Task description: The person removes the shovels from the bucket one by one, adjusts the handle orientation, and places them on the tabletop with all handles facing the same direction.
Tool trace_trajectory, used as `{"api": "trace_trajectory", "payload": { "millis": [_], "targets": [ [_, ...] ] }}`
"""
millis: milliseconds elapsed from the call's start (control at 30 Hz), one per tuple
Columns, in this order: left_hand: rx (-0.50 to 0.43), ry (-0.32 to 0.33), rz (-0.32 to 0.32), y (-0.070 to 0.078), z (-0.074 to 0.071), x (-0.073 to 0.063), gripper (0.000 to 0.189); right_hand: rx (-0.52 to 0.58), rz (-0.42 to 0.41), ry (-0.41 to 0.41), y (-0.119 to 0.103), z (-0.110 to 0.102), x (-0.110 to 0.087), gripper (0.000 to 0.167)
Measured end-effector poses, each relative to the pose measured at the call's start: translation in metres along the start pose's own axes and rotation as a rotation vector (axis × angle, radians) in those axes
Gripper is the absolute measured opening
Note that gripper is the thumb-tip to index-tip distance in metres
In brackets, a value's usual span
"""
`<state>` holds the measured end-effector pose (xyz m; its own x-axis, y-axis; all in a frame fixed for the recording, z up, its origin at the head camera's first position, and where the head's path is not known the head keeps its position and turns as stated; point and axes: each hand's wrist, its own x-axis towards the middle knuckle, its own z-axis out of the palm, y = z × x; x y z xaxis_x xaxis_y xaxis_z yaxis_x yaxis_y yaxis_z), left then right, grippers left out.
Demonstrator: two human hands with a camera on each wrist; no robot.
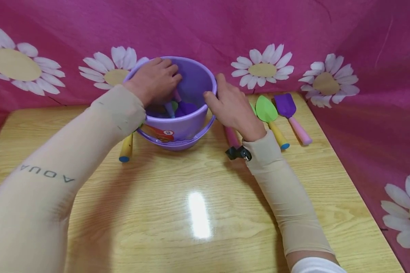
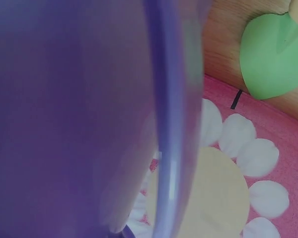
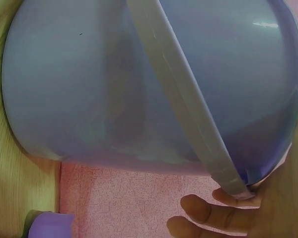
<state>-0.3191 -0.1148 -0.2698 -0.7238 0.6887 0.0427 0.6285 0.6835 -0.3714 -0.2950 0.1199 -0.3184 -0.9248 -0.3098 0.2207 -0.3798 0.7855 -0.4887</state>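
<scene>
A purple toy bucket point(image 1: 194, 121) stands near the back of the table, its carrying handle hanging down in front. My right hand point(image 1: 230, 102) grips the bucket's right rim, thumb over the edge; in the right wrist view the fingers point(image 3: 208, 213) lie along the outside. My left hand point(image 1: 157, 81) reaches over the left rim into the bucket, fingers bent downward and fingertips hidden. Just below them is a toy shovel with a purple blade point(image 1: 188, 109); I cannot tell whether the hand holds it. Another tool's handle point(image 1: 169, 110) lies beside it in the bucket.
Right of the bucket lie a green trowel point(image 1: 266, 110) with a yellow handle and a purple spade point(image 1: 285, 106) with a pink handle. A pink handle point(image 1: 231, 136) shows below my right hand. Left of the bucket is a yellow handle point(image 1: 126, 148). Pink flowered cloth point(image 1: 205, 26) hangs behind.
</scene>
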Motion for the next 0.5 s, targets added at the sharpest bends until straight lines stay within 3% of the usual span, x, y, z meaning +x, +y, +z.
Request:
{"api": "trace_trajectory", "payload": {
  "millis": [267,500],
  "targets": [
    [-0.004,-0.031,0.0,0.0022,0.0,-0.0012,0.039,0.007,0.001,-0.014,-0.0013,-0.0008,-0.0002,0.055],
    [0.022,-0.092,0.051,0.0084,-0.0011,0.0024,0.028,0.0,0.005,-0.004,-0.0017,-0.0007,-0.0002,0.053]
  ]
}}
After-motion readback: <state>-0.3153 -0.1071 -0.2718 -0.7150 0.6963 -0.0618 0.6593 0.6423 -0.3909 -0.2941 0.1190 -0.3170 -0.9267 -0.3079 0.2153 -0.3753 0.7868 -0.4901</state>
